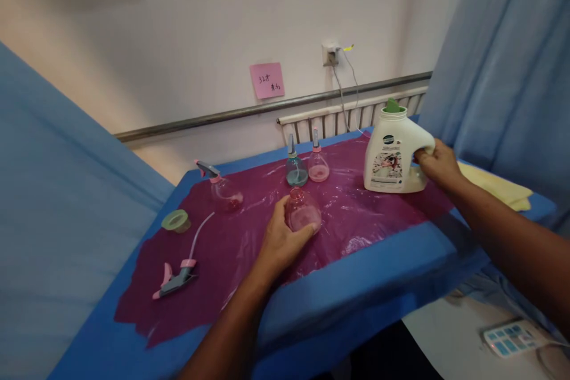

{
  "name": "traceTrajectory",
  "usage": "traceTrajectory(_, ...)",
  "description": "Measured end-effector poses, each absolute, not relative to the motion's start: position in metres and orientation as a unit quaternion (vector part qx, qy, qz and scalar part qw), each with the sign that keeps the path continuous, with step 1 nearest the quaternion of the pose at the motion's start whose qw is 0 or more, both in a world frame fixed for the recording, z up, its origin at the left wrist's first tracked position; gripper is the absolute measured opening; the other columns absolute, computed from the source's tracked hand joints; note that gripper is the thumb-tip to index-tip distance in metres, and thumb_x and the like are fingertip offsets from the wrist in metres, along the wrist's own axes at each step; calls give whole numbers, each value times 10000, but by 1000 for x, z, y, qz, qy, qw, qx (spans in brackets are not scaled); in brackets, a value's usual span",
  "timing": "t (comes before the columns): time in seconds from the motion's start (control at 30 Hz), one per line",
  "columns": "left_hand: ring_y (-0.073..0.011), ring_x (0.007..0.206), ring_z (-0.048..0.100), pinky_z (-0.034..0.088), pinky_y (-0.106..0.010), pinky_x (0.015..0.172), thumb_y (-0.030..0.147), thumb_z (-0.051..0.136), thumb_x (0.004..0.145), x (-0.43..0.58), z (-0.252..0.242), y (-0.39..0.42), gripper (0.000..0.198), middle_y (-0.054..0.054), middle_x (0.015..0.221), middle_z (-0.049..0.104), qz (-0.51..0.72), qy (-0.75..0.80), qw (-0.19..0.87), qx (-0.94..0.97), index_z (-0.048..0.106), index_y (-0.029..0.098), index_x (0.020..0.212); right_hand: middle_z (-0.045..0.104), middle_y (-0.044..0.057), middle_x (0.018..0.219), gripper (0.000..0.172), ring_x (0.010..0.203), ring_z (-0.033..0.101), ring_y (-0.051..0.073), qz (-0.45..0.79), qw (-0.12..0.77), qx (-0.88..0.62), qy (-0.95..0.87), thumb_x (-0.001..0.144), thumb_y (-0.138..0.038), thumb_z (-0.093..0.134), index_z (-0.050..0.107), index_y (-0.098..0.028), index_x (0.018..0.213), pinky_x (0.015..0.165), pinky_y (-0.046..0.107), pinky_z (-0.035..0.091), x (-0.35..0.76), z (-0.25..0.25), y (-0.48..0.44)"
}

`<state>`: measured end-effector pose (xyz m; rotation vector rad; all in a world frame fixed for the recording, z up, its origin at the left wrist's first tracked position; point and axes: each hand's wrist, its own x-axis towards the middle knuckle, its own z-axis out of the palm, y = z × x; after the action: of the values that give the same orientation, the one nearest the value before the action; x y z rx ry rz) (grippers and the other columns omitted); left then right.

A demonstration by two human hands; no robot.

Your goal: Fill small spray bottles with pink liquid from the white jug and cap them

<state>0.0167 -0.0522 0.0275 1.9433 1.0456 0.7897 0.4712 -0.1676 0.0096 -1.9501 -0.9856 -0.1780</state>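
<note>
My left hand (pixel 285 234) is wrapped round a pink see-through spray bottle (pixel 304 211) whose top is off and whose inside holds some liquid. On the right, my right hand (pixel 439 163) grips the handle of a large white jug (pixel 387 157) with a green spout and a picture label. Whether the jug rests on the table or hangs just above it, I cannot tell. A loose grey and pink spray head (pixel 180 279) with a thin tube lies at the left. Near it stands a small pale green funnel (pixel 177 221).
Behind my left hand stand a teal spray bottle (pixel 296 172) and a pink spray bottle (pixel 318 169). Another spray bottle (pixel 227 193) leans at the left. Purple plastic sheeting (pixel 249 237) covers the blue table (pixel 378 273). A yellow cloth (pixel 496 187) lies at right; blue curtains hang both sides.
</note>
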Motion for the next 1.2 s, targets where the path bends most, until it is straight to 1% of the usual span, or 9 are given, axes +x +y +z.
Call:
traceTrajectory(0.1, -390, 1467, 710, 546, -622, 1271, 327, 926, 820, 9, 27, -56, 860, -159, 1593, 722, 294, 420, 376, 772, 572, 278, 1603, 789, 163, 968, 294, 842, 689, 297, -73, 481, -812, -322, 917, -408, 570, 710, -217, 1091, 785, 437, 532, 477, 20, -179)
traceTrajectory(0.23, -414, 1458, 716, 537, -671, 1274, 327, 946, 814, -1, 31, -59, 893, -182, 1574, 736, 293, 419, 378, 772, 585, 279, 1630, 795, 182, 1058, 252, 941, 678, 292, -93, 484, -820, -291, 905, -355, 631, 752, -194, 1056, 877, 444, 511, 477, 42, -192)
traceTrajectory(0.37, -416, 1513, 672, 496, -659, 1319, 318, 945, 803, -11, 45, -59, 924, -179, 1624, 697, 283, 433, 351, 780, 583, 273, 1652, 798, 158, 1059, 271, 944, 667, 262, -102, 495, -810, -298, 893, -306, 687, 804, -157, 1086, 873, 413, 499, 461, 71, -193)
traceTrajectory(0.47, -386, 1514, 665, 502, -601, 1325, 357, 924, 817, -18, 55, -58, 897, -149, 1626, 675, 289, 426, 327, 792, 585, 268, 1643, 793, 122, 1006, 244, 910, 656, 229, -90, 501, -793, -334, 880, -233, 676, 819, -141, 1054, 830, 369, 489, 439, 93, -186)
traceTrajectory(0.6, -351, 1482, 673, 524, -535, 1312, 413, 908, 816, -27, 64, -56, 868, -110, 1575, 669, 300, 412, 308, 803, 593, 283, 1614, 803, 115, 994, 223, 918, 672, 222, -69, 449, -798, -396, 870, -171, 635, 799, -139, 1018, 800, 334, 475, 410, 109, -168)
traceTrajectory(0.77, -367, 1532, 632, 489, -561, 1338, 431, 876, 824, -36, 71, -57, 835, -120, 1604, 633, 294, 427, 292, 804, 586, 279, 1593, 826, 111, 980, 230, 908, 703, 237, -48, 359, -784, -504, 845, -172, 637, 778, -153, 1026, 760, 308, 460, 385, 107, -141)
traceTrajectory(0.9, -344, 1493, 662, 539, -521, 1289, 424, 840, 836, -42, 74, -56, 827, -106, 1540, 639, 285, 424, 289, 809, 574, 277, 1605, 849, 99, 1037, 283, 989, 735, 284, -48, 336, -774, -535, 828, -226, 671, 824, -198, 1064, 788, 328, 455, 374, 103, -122)
traceTrajectory(1.07, -335, 1527, 639, 522, -510, 1311, 401, 848, 841, -49, 80, -50, 854, -100, 1635, 617, 278, 425, 264, 820, 535, 291, 1629, 860, 97, 1055, 326, 967, 758, 317, -86, 240, -786, -563, 877, -317, 679, 850, -239, 1144, 744, 352, 420, 373, 98, -112)
traceTrajectory(1.2, -337, 1507, 653, 536, -501, 1297, 397, 862, 845, -48, 87, -47, 827, -107, 1609, 649, 272, 421, 257, 826, 545, 266, 1597, 864, 111, 1069, 340, 938, 753, 317, -116, 223, -784, -567, 923, -361, 670, 846, -233, 1184, 736, 361, 398, 370, 95, -109)
